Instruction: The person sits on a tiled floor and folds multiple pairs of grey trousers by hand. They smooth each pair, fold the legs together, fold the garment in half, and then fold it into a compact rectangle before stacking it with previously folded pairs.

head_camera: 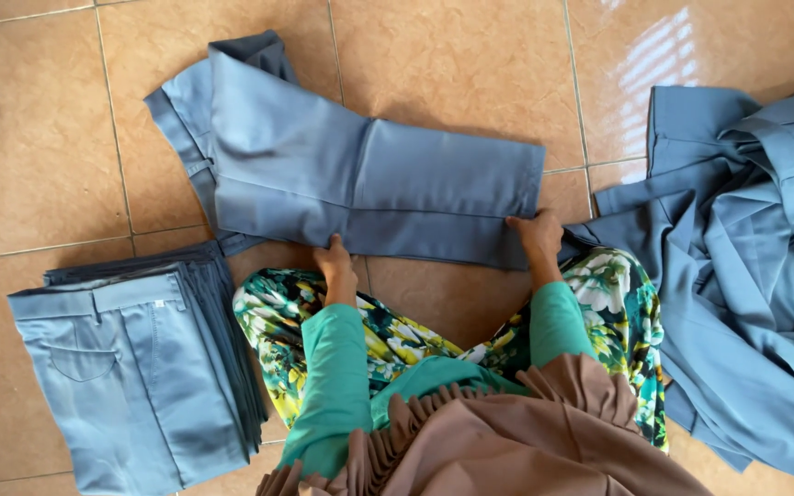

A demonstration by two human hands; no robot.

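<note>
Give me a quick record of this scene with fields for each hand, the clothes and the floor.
left hand: on near edge of the folded trousers
right hand: gripping the near right corner of the same trousers
stack of folded trousers: on the person's left
loose pile of trousers: on the right, unfolded
floor: tan tiles

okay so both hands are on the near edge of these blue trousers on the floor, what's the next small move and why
Probably lift the near edge and fold the trousers across once more: left hand and right hand already grip that edge, and they lie longer than the folded stack.
</note>
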